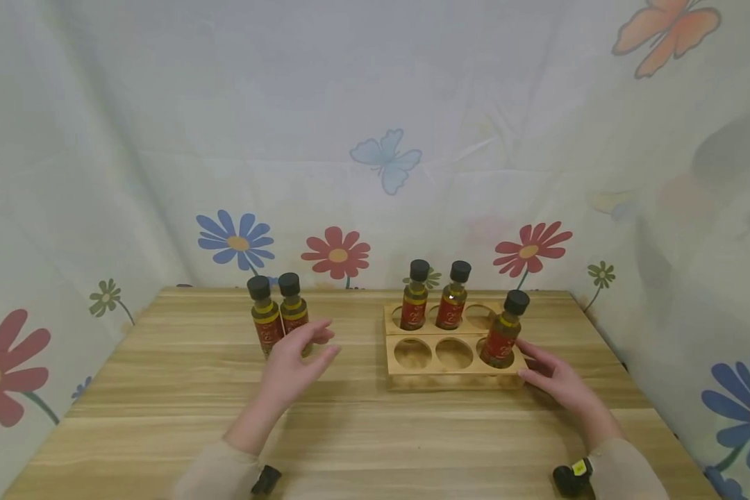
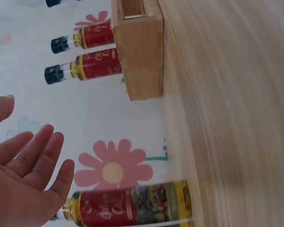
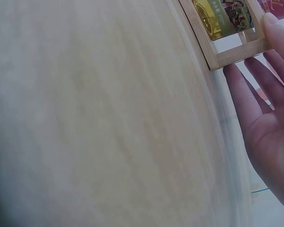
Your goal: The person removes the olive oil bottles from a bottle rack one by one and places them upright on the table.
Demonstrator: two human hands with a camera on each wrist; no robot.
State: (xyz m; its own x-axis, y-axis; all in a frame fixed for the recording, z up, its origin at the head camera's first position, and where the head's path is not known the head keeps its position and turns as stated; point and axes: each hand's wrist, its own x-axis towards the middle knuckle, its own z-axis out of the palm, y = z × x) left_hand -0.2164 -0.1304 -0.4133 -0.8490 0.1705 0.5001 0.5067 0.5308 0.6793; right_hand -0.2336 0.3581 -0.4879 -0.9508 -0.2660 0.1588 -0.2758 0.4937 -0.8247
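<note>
My left hand point(image 1: 289, 364) is held with fingers loosely extended just right of two oil bottles point(image 1: 266, 321) with black caps and red labels. It overlaps the lower part of the right-hand bottle point(image 1: 293, 305) in the head view, and nothing shows in its grasp. A two-tier wooden rack point(image 1: 434, 381) with round holes stands to the right. Two bottles point(image 1: 414, 305) sit in its back row, left and middle; a third bottle point(image 1: 501, 340) leans slightly in the front-right hole. My right hand point(image 1: 559, 382) touches the rack's right end with thumb and fairly straight fingertips.
The wood-grain table point(image 1: 362, 444) spreads under everything. Behind and at both sides hangs a pale cloth point(image 1: 275, 139) printed with flowers and butterflies. Dark wrist devices point(image 1: 265, 480) show at both sleeves.
</note>
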